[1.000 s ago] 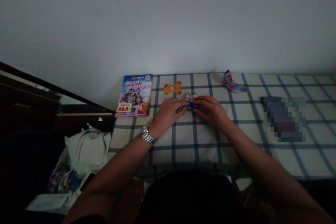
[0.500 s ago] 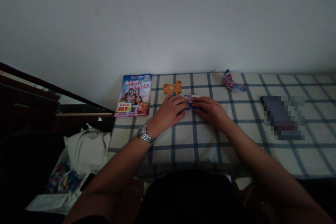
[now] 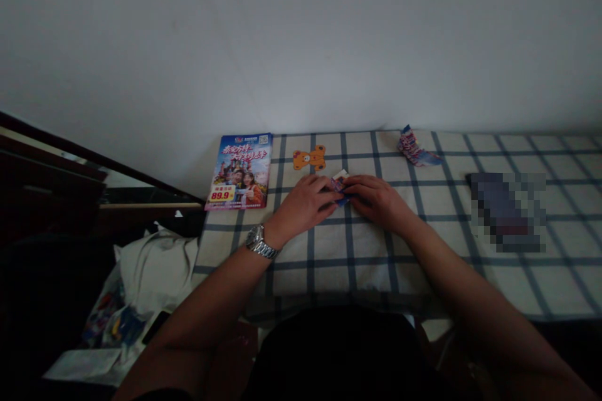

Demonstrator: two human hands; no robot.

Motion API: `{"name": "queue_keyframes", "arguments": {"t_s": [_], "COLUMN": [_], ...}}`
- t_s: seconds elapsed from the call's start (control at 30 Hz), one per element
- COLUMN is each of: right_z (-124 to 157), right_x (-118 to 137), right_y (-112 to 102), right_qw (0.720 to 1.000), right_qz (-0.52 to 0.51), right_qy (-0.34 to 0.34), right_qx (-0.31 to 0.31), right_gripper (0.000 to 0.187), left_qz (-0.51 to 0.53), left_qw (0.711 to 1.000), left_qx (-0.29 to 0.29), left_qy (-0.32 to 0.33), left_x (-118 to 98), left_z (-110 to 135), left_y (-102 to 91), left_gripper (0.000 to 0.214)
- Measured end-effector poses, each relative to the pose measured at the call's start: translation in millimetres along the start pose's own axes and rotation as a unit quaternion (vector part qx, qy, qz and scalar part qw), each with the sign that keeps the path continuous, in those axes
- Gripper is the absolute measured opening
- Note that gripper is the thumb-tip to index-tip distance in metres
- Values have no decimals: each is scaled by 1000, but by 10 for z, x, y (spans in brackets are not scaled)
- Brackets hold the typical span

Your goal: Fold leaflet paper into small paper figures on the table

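Paper piece (image 3: 339,185), small, blue with a white corner, lay on the checked tablecloth (image 3: 367,250) between the 2 hands, near the middle of the table's far half. Left hand (image 3: 305,202) pinched its left edge with the fingertips curled down onto it. Right hand (image 3: 376,199) gripped its right edge in the same manner, so both hands met over the piece and hid most of it. A metal wristwatch (image 3: 259,242) sat on the left wrist. An orange bear cutout (image 3: 310,158) lay just beyond the left hand. A colourful flyer (image 3: 241,169) lay at the table's left edge. A folded paper bundle (image 3: 414,148) rested near the wall (image 3: 301,31), well apart from the right hand.
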State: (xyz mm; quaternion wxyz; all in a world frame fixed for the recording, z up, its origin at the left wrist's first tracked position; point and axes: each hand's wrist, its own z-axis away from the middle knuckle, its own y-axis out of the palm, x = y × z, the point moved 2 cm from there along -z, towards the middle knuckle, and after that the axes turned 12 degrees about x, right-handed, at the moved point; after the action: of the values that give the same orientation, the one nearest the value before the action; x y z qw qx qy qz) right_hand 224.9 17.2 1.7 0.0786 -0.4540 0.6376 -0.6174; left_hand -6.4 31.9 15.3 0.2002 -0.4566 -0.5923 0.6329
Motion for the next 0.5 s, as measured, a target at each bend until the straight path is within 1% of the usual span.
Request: {"name": "queue_keyframes", "arguments": {"t_s": [0.13,0.33,0.5], "right_z": [8,17,29], "right_x": [-22,-73,-88], "right_y": [2,26,26], "right_qw": [1000,1000,1000], "right_qz": [-5,-12,-15], "right_qy": [-11,-13,-12], "right_qx": [3,1,2], "right_gripper": [22,20,21], "left_qz": [-5,-3,5], "left_qw": [1000,1000,1000], "left_qx": [9,25,30], "left_qy": [6,15,2], "left_x": [-16,-10,-5], "left_z": [8,-10,-1], "left_y": [-11,2,27], "left_gripper": [25,26,26]}}
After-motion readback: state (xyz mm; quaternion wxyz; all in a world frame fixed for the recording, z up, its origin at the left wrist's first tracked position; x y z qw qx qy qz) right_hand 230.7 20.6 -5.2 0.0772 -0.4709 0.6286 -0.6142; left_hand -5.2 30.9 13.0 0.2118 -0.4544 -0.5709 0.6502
